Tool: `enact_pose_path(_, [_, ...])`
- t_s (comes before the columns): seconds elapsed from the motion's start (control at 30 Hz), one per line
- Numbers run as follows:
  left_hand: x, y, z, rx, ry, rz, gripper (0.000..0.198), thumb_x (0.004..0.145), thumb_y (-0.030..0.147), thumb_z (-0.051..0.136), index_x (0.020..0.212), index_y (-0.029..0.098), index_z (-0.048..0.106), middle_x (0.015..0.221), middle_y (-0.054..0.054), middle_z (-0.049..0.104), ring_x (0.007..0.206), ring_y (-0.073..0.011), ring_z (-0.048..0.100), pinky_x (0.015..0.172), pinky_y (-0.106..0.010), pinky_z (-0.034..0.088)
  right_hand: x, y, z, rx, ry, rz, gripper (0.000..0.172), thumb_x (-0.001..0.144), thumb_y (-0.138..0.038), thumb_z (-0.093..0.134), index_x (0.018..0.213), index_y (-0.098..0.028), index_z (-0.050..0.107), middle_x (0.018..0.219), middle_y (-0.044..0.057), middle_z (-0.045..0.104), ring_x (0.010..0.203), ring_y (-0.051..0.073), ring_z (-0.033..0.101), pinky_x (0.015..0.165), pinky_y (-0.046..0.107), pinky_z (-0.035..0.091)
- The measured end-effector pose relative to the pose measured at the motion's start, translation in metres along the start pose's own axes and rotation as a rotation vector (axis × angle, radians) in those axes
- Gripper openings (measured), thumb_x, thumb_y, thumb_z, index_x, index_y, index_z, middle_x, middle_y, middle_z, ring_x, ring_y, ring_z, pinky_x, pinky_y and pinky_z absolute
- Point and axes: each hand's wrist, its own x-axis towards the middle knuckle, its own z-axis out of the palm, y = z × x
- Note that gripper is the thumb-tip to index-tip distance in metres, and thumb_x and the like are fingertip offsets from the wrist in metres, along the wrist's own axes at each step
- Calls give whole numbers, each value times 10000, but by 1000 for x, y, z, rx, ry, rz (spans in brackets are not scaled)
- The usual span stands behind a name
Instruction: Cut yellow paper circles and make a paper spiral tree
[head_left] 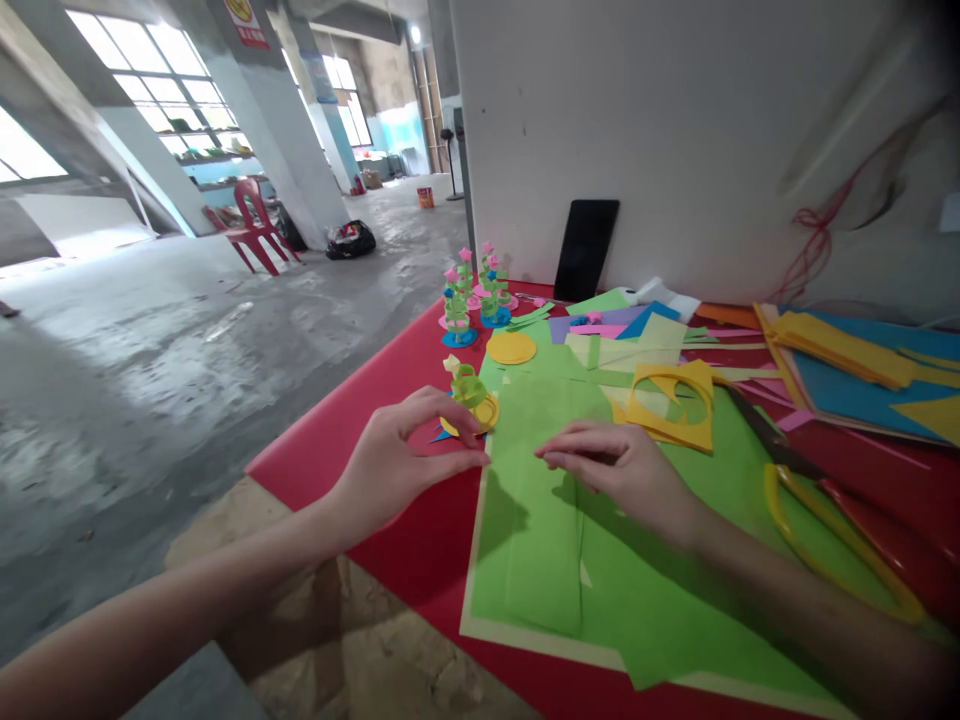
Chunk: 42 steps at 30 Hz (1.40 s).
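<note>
My left hand point(409, 450) hovers over the left edge of the green paper, thumb and fingers apart, with nothing seen between them. Just beyond its fingertips stands a small paper craft with a green curled strip point(466, 386), a pale star on top and a round yellow base point(489, 412). My right hand point(607, 462) is above the green paper sheets point(544, 560), its thumb and fingertips pinched together. Whatever the pinch holds, if anything, is too small to make out. Several finished-looking paper crafts point(457, 312) with pink stars and blue bases stand farther back.
Scissors with yellow and red handles point(840, 540) lie at the right. Yellow paper with a round cut-out point(694, 430), a yellow disc point(511, 348) and coloured scraps spread over the red table covering point(390, 390). A black phone point(587, 250) leans against the wall.
</note>
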Motion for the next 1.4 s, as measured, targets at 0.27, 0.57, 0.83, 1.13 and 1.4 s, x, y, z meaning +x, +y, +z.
enact_pose_path(0.27, [-3,-31,-20,-119,395,41,91,850,243,474,769,213,502,776,23,501,794,-117,497,751,-236,433,-4,-5,0,31,14,8,123,796,-238,610,825,-233,730,786,8,641,618,100,551,492,223,395])
enact_pose_path(0.57, [40,-84,-35,-165,-231,-173,654,693,240,686,1268,266,376,1371,-84,407,1239,-238,439,981,-372,438,-6,-4,3,-11,23,-1,106,797,-256,621,821,-244,724,816,13,666,759,146,602,656,261,493])
enact_pose_path(0.83, [54,-79,-14,-81,-313,-142,671,651,271,727,1247,172,435,1260,-107,514,1155,-247,515,999,-385,414,-7,-1,4,-7,28,47,106,788,-255,628,817,-221,724,798,17,682,744,144,614,654,256,496])
enact_pose_path(1.13, [51,-88,-9,-69,-304,-132,631,656,265,714,1226,180,458,1167,-88,589,1055,-251,586,898,-373,495,-5,1,5,19,35,82,107,784,-284,632,803,-226,721,797,13,688,751,144,615,653,246,501])
enact_pose_path(1.4, [53,-65,-9,-65,-223,-90,490,648,278,716,1097,157,560,1114,-80,624,1061,-260,575,959,-413,444,-5,-20,-16,33,136,18,90,753,-264,660,773,-306,737,767,-14,700,685,115,614,601,212,496])
